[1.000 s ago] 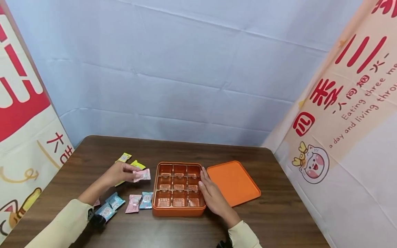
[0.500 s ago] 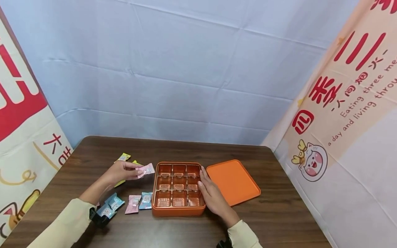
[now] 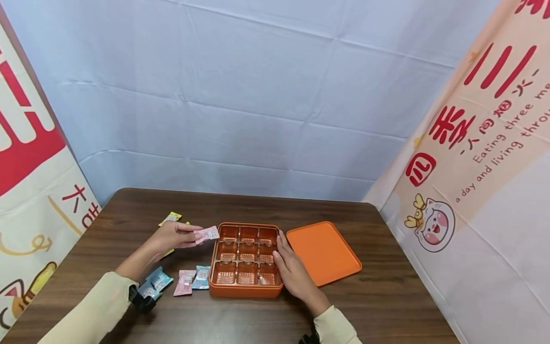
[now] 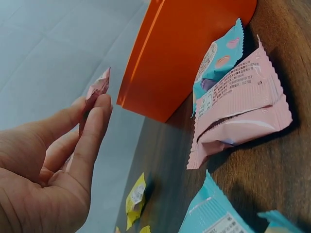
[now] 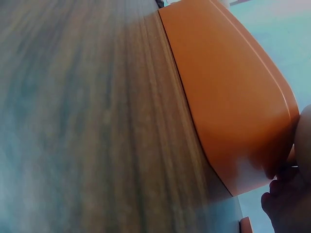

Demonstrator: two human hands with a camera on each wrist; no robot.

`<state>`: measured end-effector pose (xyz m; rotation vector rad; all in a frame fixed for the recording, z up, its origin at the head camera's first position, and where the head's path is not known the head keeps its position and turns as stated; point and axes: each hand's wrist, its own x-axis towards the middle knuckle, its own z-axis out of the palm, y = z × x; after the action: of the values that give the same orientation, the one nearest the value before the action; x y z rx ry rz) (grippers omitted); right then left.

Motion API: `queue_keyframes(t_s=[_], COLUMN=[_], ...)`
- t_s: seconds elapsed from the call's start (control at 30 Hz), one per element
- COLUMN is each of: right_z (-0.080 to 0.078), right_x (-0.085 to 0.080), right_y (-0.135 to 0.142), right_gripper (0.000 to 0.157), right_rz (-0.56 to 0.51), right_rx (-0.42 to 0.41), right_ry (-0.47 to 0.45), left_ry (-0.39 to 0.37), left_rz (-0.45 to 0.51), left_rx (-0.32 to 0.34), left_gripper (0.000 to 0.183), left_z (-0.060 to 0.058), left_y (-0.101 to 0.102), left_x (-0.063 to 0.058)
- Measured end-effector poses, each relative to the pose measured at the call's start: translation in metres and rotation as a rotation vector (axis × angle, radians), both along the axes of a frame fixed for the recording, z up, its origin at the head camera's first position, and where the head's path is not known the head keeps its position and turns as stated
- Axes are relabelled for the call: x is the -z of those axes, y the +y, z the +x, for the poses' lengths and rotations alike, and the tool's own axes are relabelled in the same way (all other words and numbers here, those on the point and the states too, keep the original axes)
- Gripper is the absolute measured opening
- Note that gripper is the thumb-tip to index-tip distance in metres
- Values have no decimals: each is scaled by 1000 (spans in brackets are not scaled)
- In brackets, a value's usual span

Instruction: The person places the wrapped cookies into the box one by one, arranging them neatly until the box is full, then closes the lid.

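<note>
My left hand (image 3: 172, 237) pinches a small pink wrapped snack packet (image 3: 209, 234) between thumb and fingers, beside the upper left rim of the orange box (image 3: 247, 291). In the left wrist view, the pink packet's crimped end (image 4: 100, 85) sticks out past the fingertips, above table level. The box has a clear-brown insert with several square compartments, and nothing shows inside them. Along the box's right side lies my right hand (image 3: 296, 276), its fingers straight against the wall. The right wrist view shows part of that hand (image 5: 302, 165) at the box's corner.
A pink packet (image 3: 184, 282) and a blue packet (image 3: 201, 277) lie just left of the box. More blue packets (image 3: 159, 279) sit near the left wrist, and a yellow packet (image 3: 173, 217) lies behind the left hand. An orange lid (image 3: 326, 253) rests at the right.
My left hand has carried the pink packet a little to the right, up to the box's rim. The box has shifted very slightly; my right hand stays against its side.
</note>
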<state>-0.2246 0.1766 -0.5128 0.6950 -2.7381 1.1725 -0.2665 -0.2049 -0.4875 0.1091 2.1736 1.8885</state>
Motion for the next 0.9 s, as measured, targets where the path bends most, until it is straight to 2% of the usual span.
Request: queue_keyframes(t_s=[0.13, 0.43, 0.63, 0.9], right_z=[-1, -1, -1, -1], right_x=[1, 3, 1, 2], right_y=[-1, 0, 1, 1], right_gripper=[56, 58, 56, 57], right_rz=[-2, 6, 10, 4], right_rx=[-5, 7, -2, 7], right_ry=[-8, 3, 10, 8], left_ry=[5, 39, 20, 18], left_rz=[1, -112, -82, -27], left_rx=[6, 7, -7, 36], left_gripper=[44, 40, 37, 36], left_z=[-2, -10, -14, -22], left_y=[1, 8, 11, 18], left_x=[-1, -2, -3, -1])
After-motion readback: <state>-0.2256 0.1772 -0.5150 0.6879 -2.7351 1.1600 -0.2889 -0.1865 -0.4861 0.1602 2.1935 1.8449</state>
